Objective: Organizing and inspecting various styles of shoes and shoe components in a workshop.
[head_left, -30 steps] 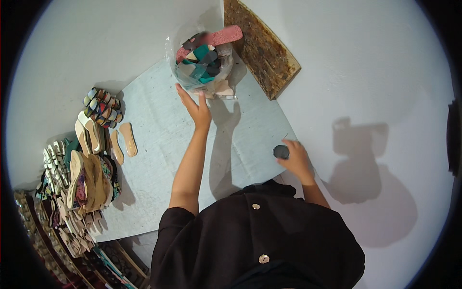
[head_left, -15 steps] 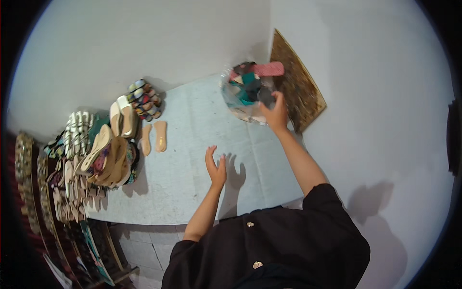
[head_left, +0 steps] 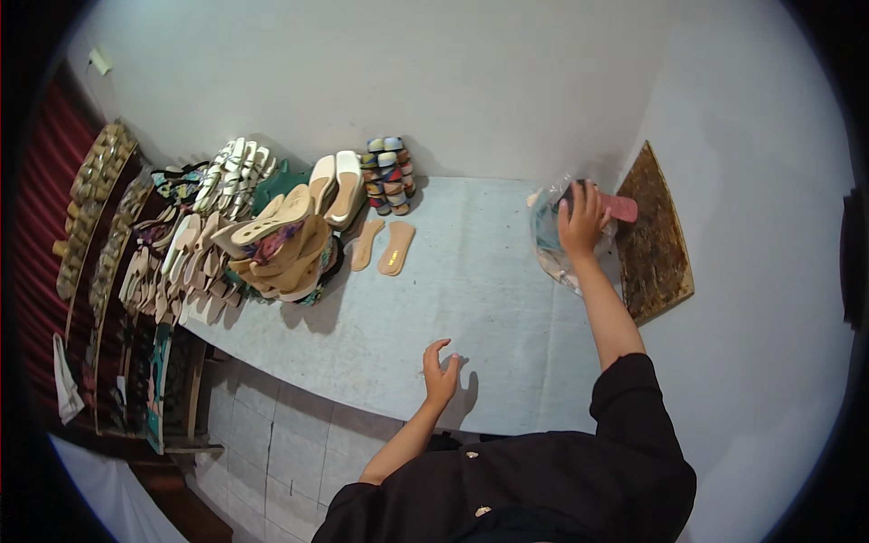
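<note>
A plain, pale back wall (head_left: 525, 81) meets a matching right wall (head_left: 760, 253) in a corner behind the light blue-grey tabletop (head_left: 489, 290). At the far left, a dark red curtain (head_left: 45, 190) hangs behind a wooden rack (head_left: 196, 385). Light grey tiles cover the floor (head_left: 303, 434). Indoor light casts soft shadows across the walls.

Right hand (head_left: 582, 222) partly covers bag (head_left: 547, 237); its grip is indistinct. Shirt (head_left: 561, 480) cropped below; curtain (head_left: 52, 181), left.
</note>
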The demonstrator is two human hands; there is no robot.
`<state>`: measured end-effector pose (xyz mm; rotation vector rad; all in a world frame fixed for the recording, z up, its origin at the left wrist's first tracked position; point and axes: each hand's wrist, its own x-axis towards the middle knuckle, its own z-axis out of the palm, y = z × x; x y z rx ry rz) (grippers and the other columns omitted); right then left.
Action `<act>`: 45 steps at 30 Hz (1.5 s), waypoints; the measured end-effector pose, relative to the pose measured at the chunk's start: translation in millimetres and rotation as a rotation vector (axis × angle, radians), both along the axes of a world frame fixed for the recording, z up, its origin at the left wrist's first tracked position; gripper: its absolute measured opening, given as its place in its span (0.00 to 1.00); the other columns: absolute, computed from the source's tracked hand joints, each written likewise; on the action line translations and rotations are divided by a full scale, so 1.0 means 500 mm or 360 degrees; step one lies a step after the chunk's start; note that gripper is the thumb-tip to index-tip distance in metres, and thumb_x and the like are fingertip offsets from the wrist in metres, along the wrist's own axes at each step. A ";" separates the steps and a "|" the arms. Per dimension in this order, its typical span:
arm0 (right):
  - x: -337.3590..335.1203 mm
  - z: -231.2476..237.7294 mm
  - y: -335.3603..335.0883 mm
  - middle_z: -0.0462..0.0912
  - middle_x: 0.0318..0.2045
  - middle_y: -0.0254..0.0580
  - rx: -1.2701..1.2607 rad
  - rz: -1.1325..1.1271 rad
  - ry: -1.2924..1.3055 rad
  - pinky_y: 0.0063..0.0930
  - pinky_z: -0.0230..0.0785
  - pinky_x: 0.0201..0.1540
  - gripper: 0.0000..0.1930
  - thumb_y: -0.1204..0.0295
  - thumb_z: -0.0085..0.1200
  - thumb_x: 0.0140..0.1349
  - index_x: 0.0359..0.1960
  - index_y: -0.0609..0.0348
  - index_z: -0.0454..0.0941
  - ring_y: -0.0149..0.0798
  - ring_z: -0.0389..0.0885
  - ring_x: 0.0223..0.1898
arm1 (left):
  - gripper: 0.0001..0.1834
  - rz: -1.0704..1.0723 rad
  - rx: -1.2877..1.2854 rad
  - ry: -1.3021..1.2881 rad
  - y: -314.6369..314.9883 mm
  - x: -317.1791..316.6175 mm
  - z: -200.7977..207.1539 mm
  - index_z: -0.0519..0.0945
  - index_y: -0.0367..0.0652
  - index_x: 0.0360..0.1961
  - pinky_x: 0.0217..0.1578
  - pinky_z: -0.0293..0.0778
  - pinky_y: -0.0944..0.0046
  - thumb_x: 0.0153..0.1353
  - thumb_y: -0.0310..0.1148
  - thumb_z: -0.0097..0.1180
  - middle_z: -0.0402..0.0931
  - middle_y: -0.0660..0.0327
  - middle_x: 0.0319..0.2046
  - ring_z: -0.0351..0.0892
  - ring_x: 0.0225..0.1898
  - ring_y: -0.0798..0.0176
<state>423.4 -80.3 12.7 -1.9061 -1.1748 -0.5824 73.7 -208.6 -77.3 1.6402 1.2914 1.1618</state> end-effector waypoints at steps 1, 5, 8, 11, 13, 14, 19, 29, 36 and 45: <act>-0.026 0.017 -0.001 0.58 0.64 0.38 -0.0235 0.0124 -0.0292 0.60 0.35 0.63 0.23 0.59 0.47 0.58 0.57 0.42 0.68 0.46 0.52 0.65 | 0.17 -0.0013 -0.0017 0.0006 0.005 -0.003 0.000 0.73 0.36 0.45 0.52 0.62 0.58 0.53 0.27 0.53 0.71 0.52 0.44 0.68 0.49 0.53; -0.094 0.039 0.024 0.59 0.64 0.40 -0.0126 0.0449 -0.1324 0.58 0.35 0.63 0.26 0.57 0.50 0.56 0.58 0.45 0.66 0.45 0.53 0.65 | 0.16 -0.0114 0.0018 0.0036 0.025 -0.024 0.013 0.73 0.36 0.44 0.52 0.62 0.59 0.53 0.27 0.53 0.72 0.52 0.43 0.69 0.49 0.53; -0.061 -0.022 0.010 0.57 0.65 0.36 -0.0909 0.0426 -0.0641 0.60 0.34 0.63 0.29 0.55 0.52 0.54 0.59 0.39 0.65 0.45 0.51 0.66 | 0.16 -0.0116 0.0047 -0.0003 0.035 -0.035 0.019 0.73 0.36 0.44 0.51 0.63 0.59 0.53 0.28 0.53 0.72 0.53 0.42 0.69 0.48 0.53; -0.051 -0.048 -0.049 0.54 0.66 0.31 -0.1234 0.0006 -0.0414 0.64 0.34 0.62 0.31 0.52 0.53 0.53 0.61 0.34 0.62 0.44 0.47 0.67 | 0.16 -0.0087 -0.0011 -0.0009 0.029 -0.055 0.008 0.73 0.37 0.44 0.51 0.63 0.58 0.52 0.28 0.54 0.73 0.53 0.42 0.69 0.48 0.53; -0.040 -0.061 -0.077 0.49 0.67 0.25 -0.1316 0.0054 -0.0270 0.67 0.34 0.62 0.34 0.52 0.53 0.53 0.63 0.29 0.57 0.43 0.43 0.68 | 0.17 -0.0124 0.0005 0.0022 0.027 -0.058 -0.001 0.73 0.37 0.44 0.51 0.63 0.58 0.52 0.28 0.54 0.73 0.53 0.42 0.69 0.47 0.53; -0.038 -0.066 -0.078 0.49 0.67 0.25 -0.1311 0.0048 -0.0281 0.67 0.34 0.62 0.34 0.52 0.53 0.53 0.63 0.29 0.57 0.43 0.43 0.68 | 0.17 -0.0159 0.0012 0.0056 0.028 -0.052 -0.006 0.73 0.37 0.45 0.51 0.63 0.58 0.52 0.28 0.54 0.72 0.53 0.41 0.69 0.47 0.53; 0.021 -0.127 -0.062 0.42 0.68 0.19 -0.1343 -0.0209 -0.0466 0.67 0.34 0.62 0.37 0.54 0.54 0.53 0.65 0.24 0.50 0.42 0.41 0.69 | 0.19 -0.0397 0.0118 0.0121 0.058 0.022 -0.013 0.72 0.38 0.47 0.51 0.63 0.57 0.53 0.30 0.54 0.72 0.52 0.43 0.69 0.48 0.51; 0.194 -0.130 -0.029 0.38 0.69 0.20 -0.1697 -0.0367 -0.0117 0.58 0.31 0.65 0.39 0.58 0.52 0.57 0.66 0.21 0.41 0.40 0.41 0.69 | 0.23 -0.0673 0.0146 0.0084 0.106 0.232 -0.045 0.69 0.38 0.52 0.53 0.63 0.56 0.54 0.31 0.52 0.71 0.50 0.48 0.68 0.51 0.49; 0.114 -0.082 -0.056 0.49 0.67 0.29 -0.1317 -0.0038 0.0134 0.69 0.30 0.61 0.33 0.64 0.54 0.53 0.63 0.38 0.58 0.45 0.43 0.68 | 0.23 -0.0878 0.0164 0.0340 0.066 0.242 -0.051 0.70 0.43 0.53 0.56 0.58 0.52 0.54 0.34 0.52 0.69 0.53 0.50 0.64 0.56 0.50; -0.237 -0.173 -0.257 0.47 0.66 0.54 -0.0716 0.0062 0.0684 0.60 0.35 0.62 0.30 0.69 0.50 0.53 0.61 0.53 0.59 0.53 0.41 0.67 | 0.20 -0.0497 0.0210 0.0560 -0.020 0.062 -0.012 0.72 0.51 0.51 0.56 0.46 0.33 0.57 0.41 0.52 0.67 0.57 0.52 0.60 0.60 0.52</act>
